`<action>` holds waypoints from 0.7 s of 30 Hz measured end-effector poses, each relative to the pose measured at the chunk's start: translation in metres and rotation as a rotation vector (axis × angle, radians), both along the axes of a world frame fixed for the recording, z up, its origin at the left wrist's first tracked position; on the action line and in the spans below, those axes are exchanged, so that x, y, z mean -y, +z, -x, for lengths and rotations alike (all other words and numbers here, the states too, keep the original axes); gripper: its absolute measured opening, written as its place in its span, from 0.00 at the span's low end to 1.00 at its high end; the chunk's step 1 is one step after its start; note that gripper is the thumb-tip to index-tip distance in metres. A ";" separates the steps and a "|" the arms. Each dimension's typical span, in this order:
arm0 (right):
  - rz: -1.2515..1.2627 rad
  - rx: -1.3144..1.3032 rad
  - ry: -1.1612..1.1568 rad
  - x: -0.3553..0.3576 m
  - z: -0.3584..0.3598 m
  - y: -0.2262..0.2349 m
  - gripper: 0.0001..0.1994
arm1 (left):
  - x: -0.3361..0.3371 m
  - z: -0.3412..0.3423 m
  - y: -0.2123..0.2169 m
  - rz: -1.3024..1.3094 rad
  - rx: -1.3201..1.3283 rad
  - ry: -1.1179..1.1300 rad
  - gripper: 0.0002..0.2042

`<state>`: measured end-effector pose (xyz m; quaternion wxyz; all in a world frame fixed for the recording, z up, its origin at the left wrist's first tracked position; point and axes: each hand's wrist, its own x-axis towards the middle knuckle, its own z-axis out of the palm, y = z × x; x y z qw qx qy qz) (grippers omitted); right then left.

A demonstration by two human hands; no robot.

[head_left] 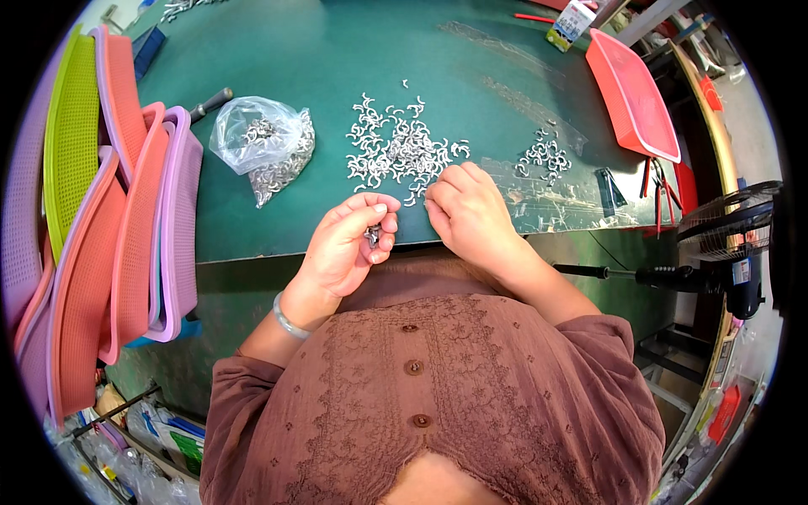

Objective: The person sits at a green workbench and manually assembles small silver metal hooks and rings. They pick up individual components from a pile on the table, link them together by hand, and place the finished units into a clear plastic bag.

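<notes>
My left hand [349, 236] is held at the table's front edge, its fingers curled around a few small curved metal pieces [373, 236]. My right hand [468, 206] rests at the near right side of a loose pile of the same silvery curved pieces [404, 151], fingertips bent down and pinched together. Whatever lies between those fingertips is hidden. A clear plastic bag [257, 135] partly filled with such pieces stands left of the pile. Off to the right is a smaller scatter of grey curved pieces [547, 156].
Stacked pink, purple and green plastic baskets [109, 210] stand along the left. A pink tray [631, 97], red-handled pliers [659, 194] and a small carton [571, 25] sit at the right of the green table [337, 50]. A black fan [732, 223] stands beyond the right edge.
</notes>
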<state>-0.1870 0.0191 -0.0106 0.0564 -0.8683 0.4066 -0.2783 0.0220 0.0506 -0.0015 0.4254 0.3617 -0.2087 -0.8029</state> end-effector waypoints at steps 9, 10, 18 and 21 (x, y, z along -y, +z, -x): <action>-0.001 0.032 0.000 -0.001 -0.003 0.007 0.04 | 0.002 -0.003 -0.016 -0.037 -0.253 0.024 0.21; -0.002 0.027 0.001 0.001 -0.003 0.006 0.04 | 0.003 -0.004 -0.019 -0.034 -0.313 0.008 0.23; 0.004 0.007 -0.006 0.002 -0.003 0.000 0.04 | 0.003 -0.004 -0.012 -0.081 -0.414 0.026 0.25; -0.003 0.024 -0.001 0.002 -0.005 0.002 0.04 | 0.003 -0.004 -0.013 -0.086 -0.453 0.041 0.25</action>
